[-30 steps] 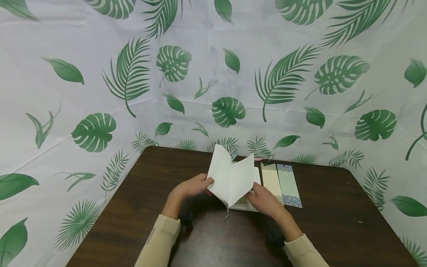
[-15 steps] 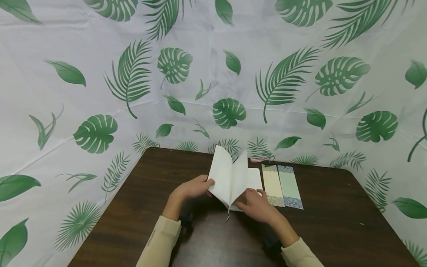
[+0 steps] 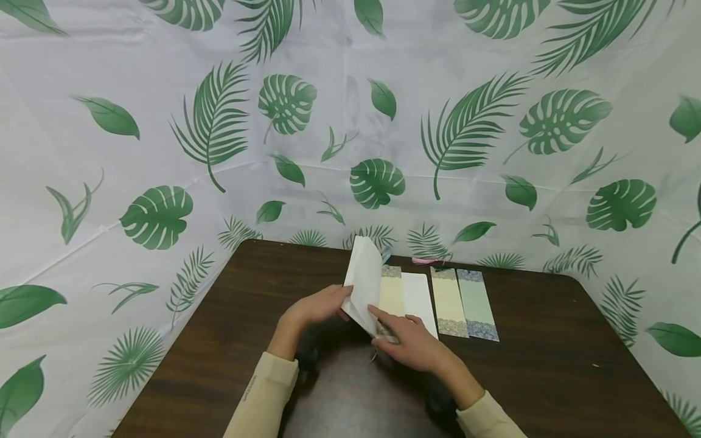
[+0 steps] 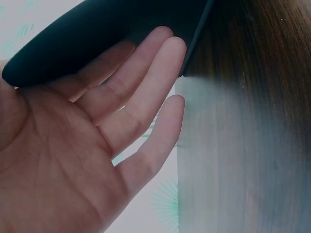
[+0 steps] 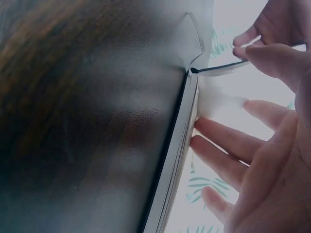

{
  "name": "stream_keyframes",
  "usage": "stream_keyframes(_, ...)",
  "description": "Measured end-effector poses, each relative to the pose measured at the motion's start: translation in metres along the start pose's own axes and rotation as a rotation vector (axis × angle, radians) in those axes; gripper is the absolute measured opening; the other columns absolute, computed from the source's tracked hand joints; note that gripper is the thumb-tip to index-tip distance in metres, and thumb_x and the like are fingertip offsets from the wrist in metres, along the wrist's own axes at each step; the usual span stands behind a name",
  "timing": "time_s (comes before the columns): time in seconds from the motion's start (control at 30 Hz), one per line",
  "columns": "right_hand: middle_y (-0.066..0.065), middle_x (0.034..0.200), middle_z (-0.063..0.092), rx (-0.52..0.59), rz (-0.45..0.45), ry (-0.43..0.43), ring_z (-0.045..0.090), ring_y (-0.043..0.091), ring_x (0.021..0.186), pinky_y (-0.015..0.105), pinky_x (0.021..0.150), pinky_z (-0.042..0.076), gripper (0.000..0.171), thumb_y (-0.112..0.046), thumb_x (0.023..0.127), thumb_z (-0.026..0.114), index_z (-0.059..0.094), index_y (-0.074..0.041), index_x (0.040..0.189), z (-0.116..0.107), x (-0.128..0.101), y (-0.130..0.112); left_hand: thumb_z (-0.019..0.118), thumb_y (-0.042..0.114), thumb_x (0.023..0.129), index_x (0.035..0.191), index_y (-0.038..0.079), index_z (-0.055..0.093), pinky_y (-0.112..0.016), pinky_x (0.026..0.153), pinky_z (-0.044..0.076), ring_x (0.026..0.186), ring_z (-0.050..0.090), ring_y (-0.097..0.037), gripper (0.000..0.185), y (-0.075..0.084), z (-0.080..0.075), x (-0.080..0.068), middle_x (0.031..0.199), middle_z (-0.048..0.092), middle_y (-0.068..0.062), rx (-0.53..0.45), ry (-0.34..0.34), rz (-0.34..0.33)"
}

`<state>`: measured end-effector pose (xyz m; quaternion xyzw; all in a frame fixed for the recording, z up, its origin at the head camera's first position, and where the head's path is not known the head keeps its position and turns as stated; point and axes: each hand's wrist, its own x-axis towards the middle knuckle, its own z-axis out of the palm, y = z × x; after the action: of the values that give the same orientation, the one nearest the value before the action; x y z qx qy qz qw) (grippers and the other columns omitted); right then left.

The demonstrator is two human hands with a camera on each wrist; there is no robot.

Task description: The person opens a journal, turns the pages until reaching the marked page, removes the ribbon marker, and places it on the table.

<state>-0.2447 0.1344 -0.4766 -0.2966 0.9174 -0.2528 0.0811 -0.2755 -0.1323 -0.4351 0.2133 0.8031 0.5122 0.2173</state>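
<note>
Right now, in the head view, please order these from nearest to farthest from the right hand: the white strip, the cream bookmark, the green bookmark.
From the right hand:
1. White strip, just beyond the fingers, beside the book.
2. Cream bookmark, next to the right.
3. Green bookmark, the rightmost of the row.

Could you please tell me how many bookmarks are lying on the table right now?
4, side by side right of the book: a cream bookmark beside it, a white bookmark, a beige bookmark, a green bookmark farthest right. More may hide under the book.
</note>
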Motion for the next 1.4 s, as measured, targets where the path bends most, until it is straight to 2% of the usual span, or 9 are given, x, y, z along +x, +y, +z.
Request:
stream_keyframes(0.17, 0.008, 0.153, 0.063, -0.006, -0.028, -0.002, 0.064, 0.028, 0.134, 0.063, 0.109, 0.045, 0.070, -0.044, 0.106, 0.067, 0.040, -0.027, 0.168, 0.001, 0.000, 0.001, 0.026, 0.053, 0.117, 0.138, 0.002, 0.064, -0.059, 0.107, 0.054, 0.108, 0.070, -0.024, 0.067, 0.003, 0.001, -0.001, 0.124, 0.072, -0.013, 0.019, 0.024, -0.052)
stream_keyframes(0.3, 0.011, 0.151, 0.063, 0.030, -0.040, -0.017, 0.064, 0.029, 0.130, 0.057, 0.101, 0.054, 0.069, -0.042, 0.107, 0.066, 0.039, -0.026, 0.168, 0.000, 0.000, 0.003, 0.034, 0.040, 0.117, 0.135, -0.001, 0.064, -0.058, 0.106, 0.055, 0.106, 0.071, -0.026, 0.054, 0.001, 0.000, -0.003, 0.121, 0.073, -0.014, 0.035, 0.037, -0.049)
stream_keyframes(0.4, 0.012, 0.154, 0.060, 0.081, -0.017, -0.018, 0.062, 0.031, 0.134, 0.058, 0.104, 0.053, 0.066, -0.040, 0.107, 0.066, 0.041, -0.025, 0.167, -0.001, 0.002, 0.006, 0.034, 0.028, 0.116, 0.132, -0.004, 0.064, -0.058, 0.104, 0.056, 0.104, 0.069, -0.024, 0.047, 0.000, -0.001, -0.003, 0.118, 0.073, -0.015, 0.036, 0.037, -0.030)
stream_keyframes(0.63, 0.016, 0.158, 0.057, 0.183, 0.184, 0.091, 0.057, 0.041, 0.143, 0.064, 0.114, 0.048, 0.061, -0.036, 0.108, 0.066, 0.047, -0.015, 0.163, -0.012, 0.008, 0.017, 0.033, 0.024, 0.113, 0.126, -0.007, 0.065, -0.060, 0.104, 0.055, 0.101, 0.069, -0.020, 0.046, 0.000, -0.002, 0.001, 0.117, 0.073, -0.018, 0.009, 0.042, -0.023)
stream_keyframes(0.8, 0.018, 0.140, 0.067, 0.150, 0.350, 0.187, 0.067, 0.038, 0.126, 0.060, 0.102, 0.056, 0.062, -0.035, 0.108, 0.064, 0.048, -0.005, 0.159, -0.015, 0.010, 0.030, 0.033, 0.023, 0.113, 0.126, -0.007, 0.065, -0.061, 0.104, 0.054, 0.099, 0.068, -0.019, 0.045, 0.002, -0.002, 0.000, 0.116, 0.073, -0.018, -0.002, 0.047, -0.036)
stream_keyframes(0.93, 0.018, 0.128, 0.071, 0.148, 0.410, 0.212, 0.071, 0.035, 0.116, 0.055, 0.094, 0.059, 0.064, -0.034, 0.108, 0.063, 0.047, 0.002, 0.159, -0.014, 0.009, 0.038, 0.033, 0.022, 0.113, 0.125, -0.007, 0.065, -0.060, 0.103, 0.055, 0.100, 0.068, -0.021, 0.045, 0.002, -0.001, 0.001, 0.115, 0.072, -0.017, 0.005, 0.034, -0.033)
stream_keyframes(1.13, 0.029, 0.136, 0.068, 0.363, 0.382, 0.230, 0.074, 0.039, 0.113, 0.048, 0.087, 0.065, 0.064, -0.024, 0.108, 0.060, 0.040, 0.008, 0.160, -0.015, 0.012, 0.043, 0.034, 0.022, 0.113, 0.126, -0.007, 0.065, -0.059, 0.103, 0.056, 0.102, 0.068, -0.025, 0.044, 0.004, -0.001, 0.002, 0.116, 0.072, -0.017, 0.013, 0.044, -0.045)
stream_keyframes(1.27, 0.030, 0.136, 0.067, 0.533, 0.402, 0.215, 0.077, 0.032, 0.103, 0.044, 0.084, 0.066, 0.064, -0.018, 0.108, 0.060, 0.037, 0.009, 0.161, -0.016, 0.013, 0.046, 0.033, 0.023, 0.113, 0.129, -0.008, 0.063, -0.059, 0.103, 0.056, 0.103, 0.068, -0.025, 0.046, 0.004, -0.002, 0.001, 0.118, 0.071, -0.019, 0.010, 0.036, -0.044)
stream_keyframes(1.4, 0.029, 0.134, 0.068, 0.635, 0.430, 0.194, 0.076, 0.028, 0.101, 0.043, 0.083, 0.066, 0.063, -0.017, 0.107, 0.062, 0.039, 0.008, 0.161, -0.015, 0.012, 0.049, 0.033, 0.025, 0.114, 0.131, -0.008, 0.063, -0.059, 0.104, 0.055, 0.104, 0.068, -0.025, 0.048, 0.005, -0.002, 0.000, 0.119, 0.071, -0.020, 0.004, 0.026, -0.041)
